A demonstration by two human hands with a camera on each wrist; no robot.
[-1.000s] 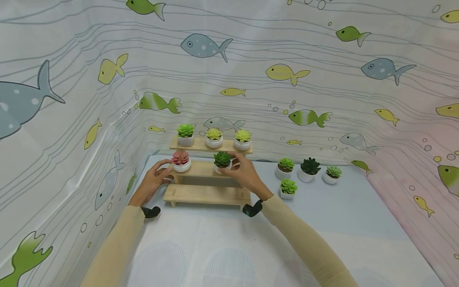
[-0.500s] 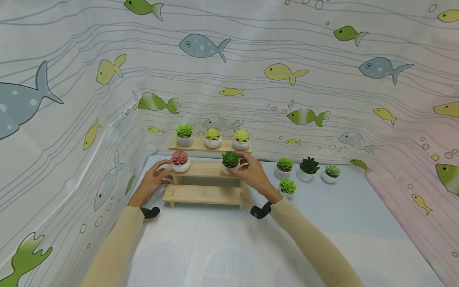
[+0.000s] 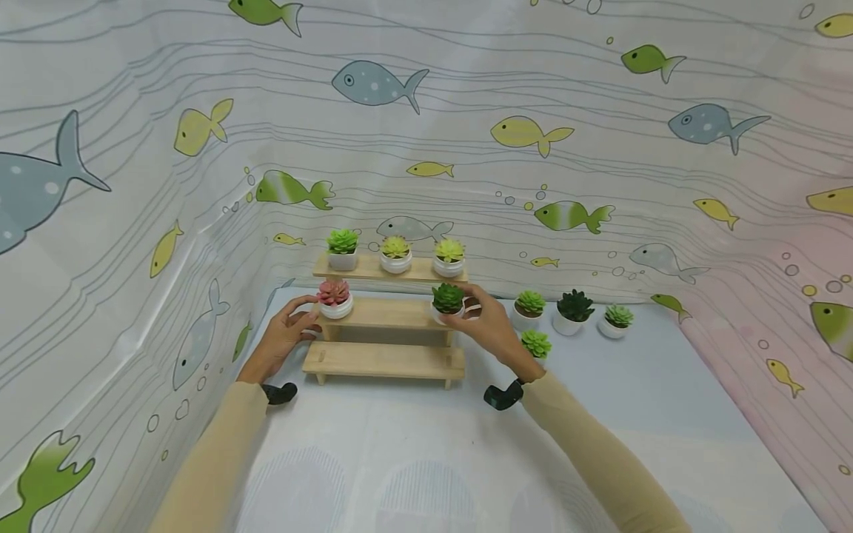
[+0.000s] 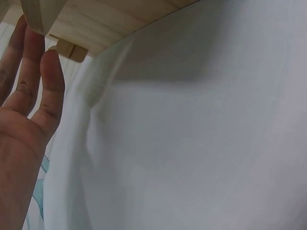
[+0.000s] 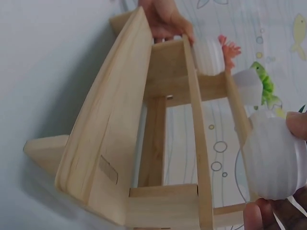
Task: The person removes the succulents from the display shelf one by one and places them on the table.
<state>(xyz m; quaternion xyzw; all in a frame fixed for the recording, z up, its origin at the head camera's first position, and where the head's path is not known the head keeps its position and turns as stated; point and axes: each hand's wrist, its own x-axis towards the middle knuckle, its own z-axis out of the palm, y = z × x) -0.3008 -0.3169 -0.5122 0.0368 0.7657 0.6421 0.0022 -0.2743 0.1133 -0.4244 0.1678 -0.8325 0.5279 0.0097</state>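
Observation:
My right hand (image 3: 494, 330) grips a dark green succulent (image 3: 448, 298) by its white pot, at the right end of the middle step of a three-step wooden stand (image 3: 383, 360). In the right wrist view, thumb and fingers are around that ridged white pot (image 5: 274, 160), beside the step's edge. A pink succulent (image 3: 334, 293) in a white pot occupies the middle step's left end. Right next to it, my left hand (image 3: 283, 337) touches the end of the stand. The left wrist view shows its fingers (image 4: 52, 76) extended against the wood (image 4: 110, 21).
On the top step stand a green succulent (image 3: 343, 248) and two yellow-green ones, one in the middle (image 3: 396, 255). Several potted succulents stand right of the stand, including a darker one (image 3: 573, 312). One lighter plant (image 3: 536, 343) is partly behind my right forearm. Fish-printed cloth walls surround the table.
My right hand has moved the dark green succulent rightward along the middle step, from right of centre to its right end. The left hand has stayed at the left end.

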